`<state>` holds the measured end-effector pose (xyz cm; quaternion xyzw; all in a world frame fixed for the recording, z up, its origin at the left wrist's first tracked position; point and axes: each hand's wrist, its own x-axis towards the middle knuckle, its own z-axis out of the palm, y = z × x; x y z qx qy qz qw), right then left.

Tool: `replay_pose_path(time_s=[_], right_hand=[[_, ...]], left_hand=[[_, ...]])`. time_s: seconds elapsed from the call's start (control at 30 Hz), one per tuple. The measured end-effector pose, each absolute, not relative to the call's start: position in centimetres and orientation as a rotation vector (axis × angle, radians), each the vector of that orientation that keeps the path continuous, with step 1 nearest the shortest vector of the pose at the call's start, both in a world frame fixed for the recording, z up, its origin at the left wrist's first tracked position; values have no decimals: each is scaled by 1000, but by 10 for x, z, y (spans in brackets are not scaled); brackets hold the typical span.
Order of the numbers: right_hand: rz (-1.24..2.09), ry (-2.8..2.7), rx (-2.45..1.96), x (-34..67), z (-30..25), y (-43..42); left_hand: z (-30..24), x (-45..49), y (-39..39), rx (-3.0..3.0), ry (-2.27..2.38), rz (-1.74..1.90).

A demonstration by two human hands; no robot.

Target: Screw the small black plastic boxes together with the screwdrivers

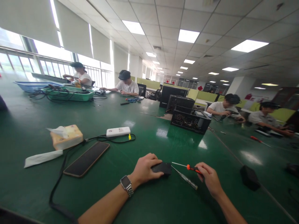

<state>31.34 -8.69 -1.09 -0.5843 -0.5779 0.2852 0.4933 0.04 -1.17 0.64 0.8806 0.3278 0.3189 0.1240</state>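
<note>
My left hand (147, 169), with a watch (126, 184) on its wrist, is closed around a small black box (165, 169) lying on the green tabletop. Thumb and fingers grip the box from its two sides. In my right hand (209, 179) is a screwdriver (191, 168) with an orange and black handle, pinched between thumb and fingers. Its thin shaft points left, and the tip is close to the right end of the box; whether they touch I cannot tell. A second, clear-handled screwdriver (187, 179) lies between the two hands.
A phone (86, 159), a white power bank (118, 132) with a cable and a tissue pack (67, 137) lie to the left. A black adapter (249, 177) sits at right. Farther back are computer cases (190, 121), a green basket (67, 95) and several people.
</note>
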Motion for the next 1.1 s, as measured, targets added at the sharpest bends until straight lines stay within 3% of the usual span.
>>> replay_pose_path(time_s=[0.53,0.7,0.9,1.1], right_hand=[[358,-1750,-1536,299,11,-100],[194,-1994,-1613,295,56,-103],[279,-2238,-1627,260,139,-92],[231,-2121,-1491,215,139,-74]], left_hand=[[8,3,-15,2663,892,953],[4,8,-19,2659,807,888],[-2,15,-23,2569,673,834],[0,10,-21,2462,613,767]])
